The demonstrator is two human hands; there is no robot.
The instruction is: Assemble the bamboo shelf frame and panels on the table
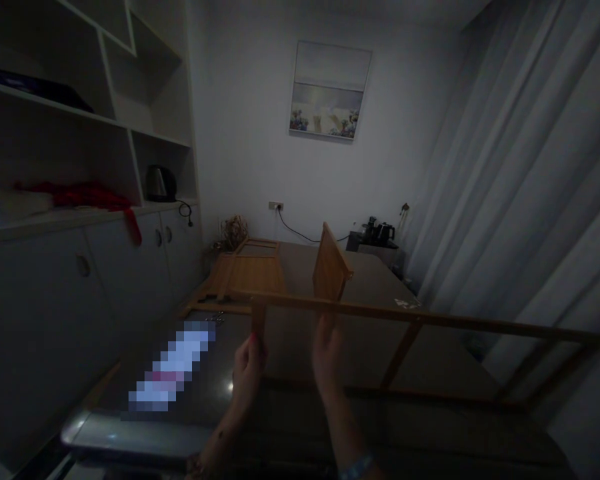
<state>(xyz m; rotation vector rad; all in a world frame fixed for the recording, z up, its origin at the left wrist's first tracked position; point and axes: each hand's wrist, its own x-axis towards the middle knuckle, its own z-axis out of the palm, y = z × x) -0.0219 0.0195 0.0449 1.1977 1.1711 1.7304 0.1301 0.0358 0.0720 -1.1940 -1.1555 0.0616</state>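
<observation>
A long wooden frame [400, 311] with crosspieces stands on edge in front of me, stretching off to the right. My left hand [249, 360] is closed around the upright piece at its left end. A little to the right, my right hand [326, 350] grips the frame's top rail from below, somewhat blurred, its fingertips hard to make out. Just behind that rail, a wooden panel [330, 268] stands upright on the dark table [300, 333]. More wooden pieces, including a slatted panel [255, 272], lie on the table's far left part.
Small metal hardware [216, 319] lies near a pixelated bright rectangle [173, 367] on the table. Cabinets [125, 267] with shelves line the left side. A curtain [525, 193] hangs at the right, close to the frame's far end. A kettle [386, 232] stands on a back-right stand.
</observation>
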